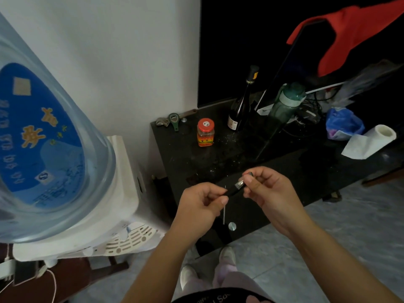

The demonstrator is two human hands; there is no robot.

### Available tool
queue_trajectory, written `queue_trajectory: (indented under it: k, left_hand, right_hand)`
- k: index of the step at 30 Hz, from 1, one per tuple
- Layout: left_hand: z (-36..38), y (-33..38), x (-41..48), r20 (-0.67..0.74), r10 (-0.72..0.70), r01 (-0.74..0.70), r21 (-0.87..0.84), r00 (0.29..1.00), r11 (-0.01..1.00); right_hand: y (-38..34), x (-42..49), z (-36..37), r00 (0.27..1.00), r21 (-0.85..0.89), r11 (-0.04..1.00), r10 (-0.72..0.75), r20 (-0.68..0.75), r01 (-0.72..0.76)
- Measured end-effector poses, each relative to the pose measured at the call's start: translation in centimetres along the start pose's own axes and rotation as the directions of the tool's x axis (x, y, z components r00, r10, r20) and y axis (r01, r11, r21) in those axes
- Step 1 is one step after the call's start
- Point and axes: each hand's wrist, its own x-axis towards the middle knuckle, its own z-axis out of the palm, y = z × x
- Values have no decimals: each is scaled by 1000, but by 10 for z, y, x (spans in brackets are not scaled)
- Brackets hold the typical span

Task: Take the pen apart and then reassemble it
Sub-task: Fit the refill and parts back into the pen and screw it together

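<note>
A black pen barrel point(232, 190) with a silver band near its upper end is held between both hands above the front of the dark table point(284, 171). My left hand point(203, 204) pinches the lower end of the barrel. My right hand point(266, 189) grips the upper end by the silver part point(239, 184). A thin white refill point(224, 209) lies on the table just below my hands, partly hidden by my left thumb.
A water dispenser point(76, 204) with a large blue bottle point(43, 127) stands at left. On the table are a red-lidded jar point(205, 132), a wine bottle point(242, 106), a green bottle point(286, 103), a blue bag point(343, 123), a paper roll point(371, 143), a bottle opener point(174, 121) and a round silver cap point(232, 226).
</note>
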Motion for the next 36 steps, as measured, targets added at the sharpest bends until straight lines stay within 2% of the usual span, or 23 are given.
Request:
queue_trajectory:
  k: [3,7,13,16,22,27,36]
  left_hand:
    - [5,-6,6,2,-21,21,-20,1000,1000]
    - [12,-18,19,-4,-60,60,-35,998,998]
    - [24,-47,37,-39,-196,190,-126,980,974]
    - [24,-65,46,-69,-242,239,-48,968,970]
    - [17,-112,61,-294,-367,420,143,883,896]
    - [25,-146,74,-348,-413,504,228,841,833]
    - [43,-181,91,-441,-410,566,315,798,762]
  right_hand:
    - [3,4,-7,999,-17,999,34,-20,-34]
    - [12,10,-15,993,48,993,106,-47,-104]
    - [35,24,-18,975,-87,972,213,-65,-218]
    - [42,39,-31,969,-110,969,208,-131,-223]
    - [77,82,-66,945,-294,903,265,-194,-313]
    - [119,117,-84,937,-470,810,294,-191,-350]
    - [170,143,-96,918,-600,700,352,-183,-388]
